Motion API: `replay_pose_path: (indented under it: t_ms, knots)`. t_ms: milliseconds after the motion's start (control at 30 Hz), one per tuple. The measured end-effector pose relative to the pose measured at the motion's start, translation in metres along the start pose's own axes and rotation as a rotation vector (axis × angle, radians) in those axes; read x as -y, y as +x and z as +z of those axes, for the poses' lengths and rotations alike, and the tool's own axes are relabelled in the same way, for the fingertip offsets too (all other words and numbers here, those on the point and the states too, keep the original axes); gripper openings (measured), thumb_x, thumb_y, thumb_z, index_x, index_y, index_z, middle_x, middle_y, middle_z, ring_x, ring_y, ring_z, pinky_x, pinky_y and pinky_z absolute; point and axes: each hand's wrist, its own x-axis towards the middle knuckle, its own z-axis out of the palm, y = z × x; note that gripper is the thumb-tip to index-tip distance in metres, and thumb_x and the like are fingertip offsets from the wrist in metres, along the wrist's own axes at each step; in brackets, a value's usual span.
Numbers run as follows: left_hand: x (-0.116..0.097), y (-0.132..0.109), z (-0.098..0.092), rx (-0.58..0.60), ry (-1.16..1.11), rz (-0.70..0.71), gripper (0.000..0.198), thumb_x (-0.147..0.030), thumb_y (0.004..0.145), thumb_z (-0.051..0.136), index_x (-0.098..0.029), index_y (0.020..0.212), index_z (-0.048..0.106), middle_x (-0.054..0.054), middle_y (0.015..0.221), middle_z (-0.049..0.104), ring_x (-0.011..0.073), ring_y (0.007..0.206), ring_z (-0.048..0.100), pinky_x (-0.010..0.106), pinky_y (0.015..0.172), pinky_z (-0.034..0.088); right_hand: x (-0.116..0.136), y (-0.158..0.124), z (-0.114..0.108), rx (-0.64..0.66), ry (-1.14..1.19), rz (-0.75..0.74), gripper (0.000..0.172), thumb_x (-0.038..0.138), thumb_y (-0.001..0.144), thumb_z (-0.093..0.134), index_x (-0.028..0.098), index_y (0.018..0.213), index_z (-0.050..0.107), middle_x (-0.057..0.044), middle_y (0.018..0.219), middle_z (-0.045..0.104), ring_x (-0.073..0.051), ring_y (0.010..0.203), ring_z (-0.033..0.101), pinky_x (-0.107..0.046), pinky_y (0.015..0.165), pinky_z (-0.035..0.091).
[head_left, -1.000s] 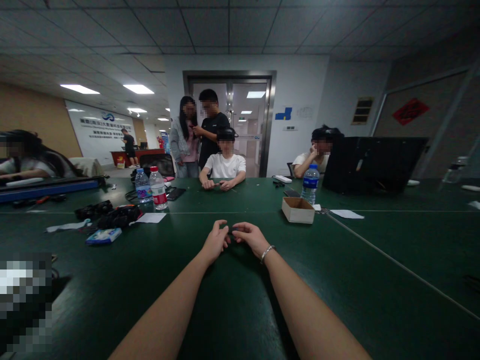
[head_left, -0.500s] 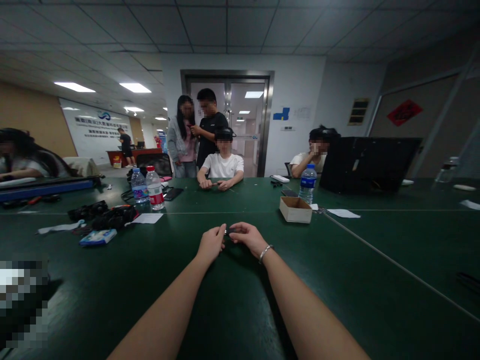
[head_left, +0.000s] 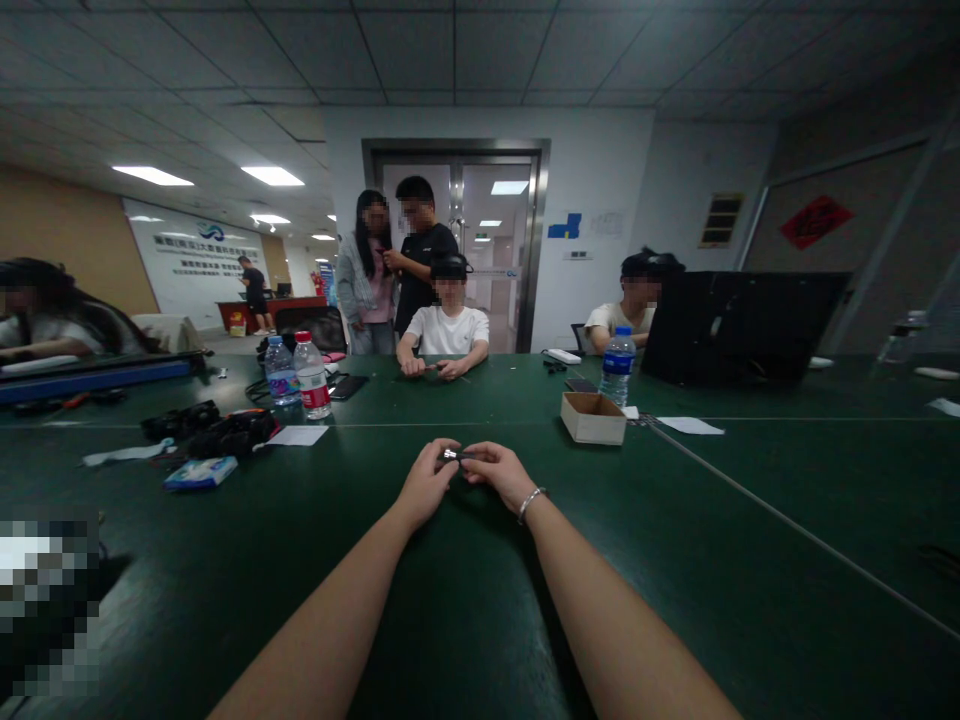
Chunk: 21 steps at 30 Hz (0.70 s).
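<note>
Both hands meet above the green table, at a small dark stick-like object with a shiny metal end (head_left: 450, 455). It is too small for me to tell its kind. My right hand (head_left: 498, 474), with a silver bracelet at the wrist, pinches the dark end between thumb and fingers. Around the metal end curl the fingers of my left hand (head_left: 429, 478). The left thumb lies below that end, leaving the metal exposed; whether the thumb touches it I cannot tell.
Beyond my hands on the table (head_left: 480, 600) stand an open cardboard box (head_left: 592, 425), a blue-labelled bottle (head_left: 617, 368) and a red-capped bottle (head_left: 311, 378). A tissue pack (head_left: 200, 473) and black gear (head_left: 225, 435) lie left. Across the table sits a person (head_left: 448, 330).
My left thumb has dropped away from the top of the metal end, so the metal now shows. My right hand keeps its pinch. A person at the right has lowered a hand.
</note>
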Motion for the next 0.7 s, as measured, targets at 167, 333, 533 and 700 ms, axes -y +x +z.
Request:
replay_pose_path:
  t_ms: [167,333,533,700]
  knots:
    - [0.0048,0.0007,0.0006,-0.022,0.025,0.04,0.026,-0.027,0.079,0.045,-0.021,0.103,0.053,0.006,0.105,0.051,0.0145,0.082,0.053,0.02,0.058,0.045,0.0008,-0.0002,0.0007,-0.003,0.028,0.004,0.04,0.021,0.049,0.081,0.011,0.081,0.061,-0.002,0.068,0.063,-0.011,0.058,0.06,-0.019,0.052,0.049]
    - [0.0065,0.002,-0.001,-0.017,0.002,0.03,0.024,-0.031,0.08,0.046,-0.02,0.099,0.054,0.006,0.099,0.054,0.0141,0.077,0.053,0.02,0.056,0.044,0.0026,-0.0018,0.0012,0.004,0.015,0.001,0.04,0.021,0.048,0.082,0.011,0.08,0.06,-0.003,0.068,0.064,-0.012,0.058,0.06,-0.02,0.051,0.049]
    - [0.0081,0.0026,-0.0016,-0.013,-0.023,0.0,0.028,-0.04,0.079,0.048,-0.018,0.096,0.054,0.005,0.091,0.057,0.0135,0.071,0.054,0.021,0.056,0.043,0.0021,-0.0023,0.0,0.016,0.005,-0.003,0.039,0.021,0.049,0.081,0.012,0.081,0.061,-0.002,0.068,0.063,-0.012,0.059,0.06,-0.02,0.052,0.049]
    - [0.002,0.0012,-0.0037,-0.044,0.035,-0.077,0.037,-0.054,0.075,0.048,-0.017,0.076,0.052,0.001,0.068,0.055,0.0138,0.063,0.053,0.022,0.054,0.04,0.0006,-0.0019,-0.0005,0.025,-0.002,-0.012,0.041,0.021,0.048,0.081,0.013,0.083,0.061,-0.002,0.073,0.064,-0.012,0.063,0.061,-0.022,0.055,0.05]
